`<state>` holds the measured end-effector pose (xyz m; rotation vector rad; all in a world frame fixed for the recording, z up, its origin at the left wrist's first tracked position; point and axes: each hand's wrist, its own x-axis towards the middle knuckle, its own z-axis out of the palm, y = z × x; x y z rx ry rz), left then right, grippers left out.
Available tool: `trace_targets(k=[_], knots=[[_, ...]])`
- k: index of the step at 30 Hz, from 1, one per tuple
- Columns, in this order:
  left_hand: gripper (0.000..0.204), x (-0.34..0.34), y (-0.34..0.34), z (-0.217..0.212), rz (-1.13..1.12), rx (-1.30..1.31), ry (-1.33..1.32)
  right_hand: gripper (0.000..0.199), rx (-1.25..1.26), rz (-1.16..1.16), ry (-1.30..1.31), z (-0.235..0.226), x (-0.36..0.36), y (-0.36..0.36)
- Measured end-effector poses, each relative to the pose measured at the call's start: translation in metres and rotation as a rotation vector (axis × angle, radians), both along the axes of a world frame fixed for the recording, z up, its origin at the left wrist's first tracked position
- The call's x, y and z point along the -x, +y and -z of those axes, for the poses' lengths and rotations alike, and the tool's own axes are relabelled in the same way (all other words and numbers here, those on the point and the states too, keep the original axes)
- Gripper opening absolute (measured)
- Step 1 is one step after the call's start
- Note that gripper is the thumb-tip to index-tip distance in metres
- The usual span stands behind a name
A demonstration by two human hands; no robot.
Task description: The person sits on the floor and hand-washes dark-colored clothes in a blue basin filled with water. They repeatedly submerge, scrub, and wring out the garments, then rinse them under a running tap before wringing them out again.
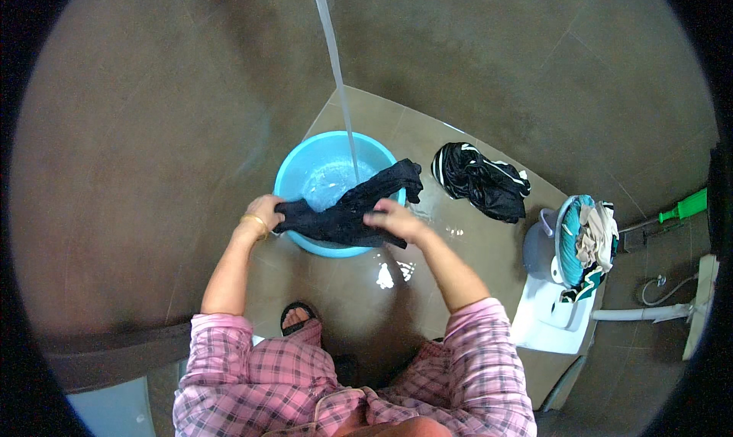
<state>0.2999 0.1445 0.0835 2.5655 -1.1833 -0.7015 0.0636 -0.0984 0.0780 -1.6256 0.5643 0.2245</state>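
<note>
Both my hands hold a wet-looking black garment [340,219] stretched across the near side of a round light-blue basin [336,137]. My left hand [263,214], with a gold-coloured bangle at the wrist, pinches the garment's left end by the basin's rim. On the other side, my right hand [395,220] is closed on the cloth, its fingertips slightly blurred. One end of the garment hangs over the basin's right rim. A stream of water [334,55] falls from above into the basin, where water [324,181] ripples. The garment's exact kind cannot be made out.
Black clothing with white stripes [481,181] lies on the tiled floor at right. Beyond it, a bucket [537,250] piled with clothes [592,238] stands by a white squat toilet [548,326]. A white pipe [645,313] and a green handle [691,206] are at far right.
</note>
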Motion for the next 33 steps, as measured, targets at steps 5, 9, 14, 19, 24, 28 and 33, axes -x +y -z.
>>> trace_targets(k=[5,9,14,19,24,28,33], knots=[[0.044,0.000,0.000,-0.073,-0.700,0.591,0.598,0.030,-0.560,0.235,-0.452,-0.127,-0.022,0.026],[0.041,-0.019,0.003,-0.184,-0.454,1.078,1.282,0.034,-0.678,0.168,-0.882,-0.235,-0.037,0.041],[0.039,-0.012,0.000,-0.289,-0.040,1.431,1.371,0.041,-0.249,0.153,-1.341,-0.325,-0.038,0.045],[0.037,0.007,-0.022,-0.310,-0.080,1.666,1.242,0.036,-0.150,0.143,-1.430,-0.336,-0.029,0.029],[0.034,-0.008,-0.007,-0.309,0.099,1.752,1.226,0.027,-0.261,0.139,-1.437,-0.319,-0.044,0.041],[0.033,-0.013,0.005,-0.323,0.303,1.697,1.254,0.022,-0.114,0.182,-1.511,-0.319,-0.060,0.043],[0.033,-0.028,-0.014,-0.279,0.042,1.695,1.238,0.022,-0.026,0.302,-1.398,-0.300,-0.061,0.032]])
